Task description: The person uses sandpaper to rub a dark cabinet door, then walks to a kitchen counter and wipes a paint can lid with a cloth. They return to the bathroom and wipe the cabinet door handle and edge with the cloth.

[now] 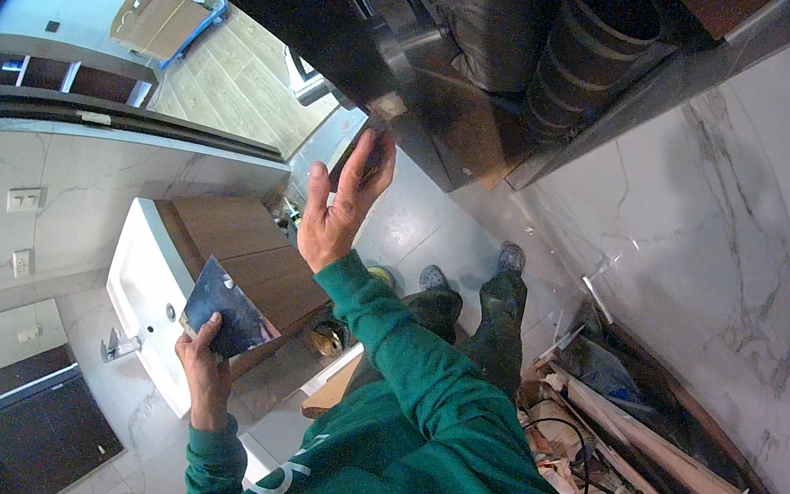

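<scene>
My left hand [202, 361] grips a flat, dark, shiny metal plate [229, 313] by its edge, with the thumb on its upper face. The plate is held tilted over the side of the white washbasin [149, 258] and its wooden cabinet. Farther ahead, my right hand [345, 210] is raised with its fingers stretched out and the thumb apart. Its fingertips reach the edge of the dark door [339, 32], below the metal door handle [409, 42]; whether they press on it I cannot tell.
A ribbed dark bucket [593, 58] and a sack [483, 17] stand beyond the door. Wooden boards and debris [649, 455] lie by the marble-patterned wall [731, 224] on the right. Cardboard boxes on a blue trolley [165, 18] stand in the room at far left.
</scene>
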Demonstrator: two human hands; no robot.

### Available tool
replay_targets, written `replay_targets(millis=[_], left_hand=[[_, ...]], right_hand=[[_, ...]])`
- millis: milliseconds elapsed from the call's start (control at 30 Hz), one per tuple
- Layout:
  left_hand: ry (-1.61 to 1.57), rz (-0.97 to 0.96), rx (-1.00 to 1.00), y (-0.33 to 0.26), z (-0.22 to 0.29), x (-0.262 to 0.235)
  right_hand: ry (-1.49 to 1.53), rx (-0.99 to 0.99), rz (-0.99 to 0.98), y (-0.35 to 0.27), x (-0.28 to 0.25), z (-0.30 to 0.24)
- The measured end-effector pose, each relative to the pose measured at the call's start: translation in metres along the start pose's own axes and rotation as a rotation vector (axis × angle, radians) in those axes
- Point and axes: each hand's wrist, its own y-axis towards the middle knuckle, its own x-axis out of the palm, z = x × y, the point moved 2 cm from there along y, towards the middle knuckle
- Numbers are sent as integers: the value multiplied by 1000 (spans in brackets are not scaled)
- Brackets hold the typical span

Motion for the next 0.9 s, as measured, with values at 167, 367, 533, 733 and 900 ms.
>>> replay_targets(millis=[167, 367, 533, 733, 900], left_hand=[[2, 1, 3, 0, 1, 0], [-16, -6, -9, 6, -7, -5], [-10, -6, -21, 11, -13, -8], [-31, -5, -51, 6, -11, 0], [4, -13, -47, 2, -6, 3]], right_hand=[[0, 13, 35, -3, 9, 1], [39, 23, -66, -15, -2, 5], [67, 102, -99, -20, -32, -1], [303, 249, -83, -8, -34, -15], [347, 325, -69, -1, -24, -26]])
